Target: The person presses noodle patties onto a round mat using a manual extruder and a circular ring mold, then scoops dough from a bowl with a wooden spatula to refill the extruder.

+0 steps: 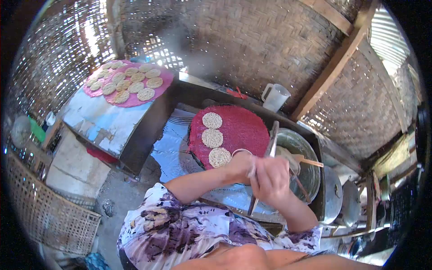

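Observation:
My left hand (pixel 242 168) is at the front right edge of a red round mat (pixel 238 126), its fingers mostly hidden. It appears closed on a round-rimmed container (pixel 242 152), whose pale rim shows just past it. My right hand (pixel 271 177) is curled into a fist against the left one, slightly blurred; what it grips, if anything, is hidden. A long stick (pixel 273 145) passes behind the right hand. Three lacy pale discs (pixel 212 138) lie in a row on the mat's left side. Right of my hands sits a large metal basin (pixel 310 166) holding a pale cloth-like thing (pixel 290 157) and wooden sticks (pixel 309 161).
On a box-like surface (pixel 105 121) at left, a pink sheet (pixel 130 101) bears several similar discs (pixel 135 87). A translucent jug (pixel 276 97) stands on the back ledge. Metal lids (pixel 332 193) lean at right. Woven bamboo walls (pixel 252 49) enclose the space.

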A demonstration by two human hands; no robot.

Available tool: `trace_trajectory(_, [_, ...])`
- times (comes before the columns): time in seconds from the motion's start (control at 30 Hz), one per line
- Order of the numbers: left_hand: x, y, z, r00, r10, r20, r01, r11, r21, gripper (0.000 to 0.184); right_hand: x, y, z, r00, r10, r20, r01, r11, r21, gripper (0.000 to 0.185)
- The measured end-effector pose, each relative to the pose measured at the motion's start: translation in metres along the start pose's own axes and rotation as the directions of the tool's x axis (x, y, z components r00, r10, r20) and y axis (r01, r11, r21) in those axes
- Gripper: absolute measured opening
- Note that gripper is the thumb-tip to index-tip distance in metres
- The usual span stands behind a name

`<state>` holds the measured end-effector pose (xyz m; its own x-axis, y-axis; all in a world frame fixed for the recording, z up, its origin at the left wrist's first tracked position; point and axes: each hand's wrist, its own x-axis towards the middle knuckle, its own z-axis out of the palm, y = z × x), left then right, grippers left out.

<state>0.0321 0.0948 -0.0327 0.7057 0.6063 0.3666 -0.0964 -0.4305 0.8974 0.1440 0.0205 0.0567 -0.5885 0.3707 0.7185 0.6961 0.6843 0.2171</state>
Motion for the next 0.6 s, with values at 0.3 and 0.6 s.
trace_trajectory(0.3, [0.030,0.029,0.053,0.951,0.207,0.228,-0.303,0.493,0.816,0.020,-0.067,0.044,-0.083,0.870,0.436,0.231,-0.493,0.781,0.383,0.029])
trace_trajectory(0.6, [0.061,-0.016,0.060,0.991,-0.033,-0.127,0.103,0.794,0.599,0.024,-0.155,0.143,-0.176,0.600,0.770,-0.217,-0.628,0.622,0.468,0.031])
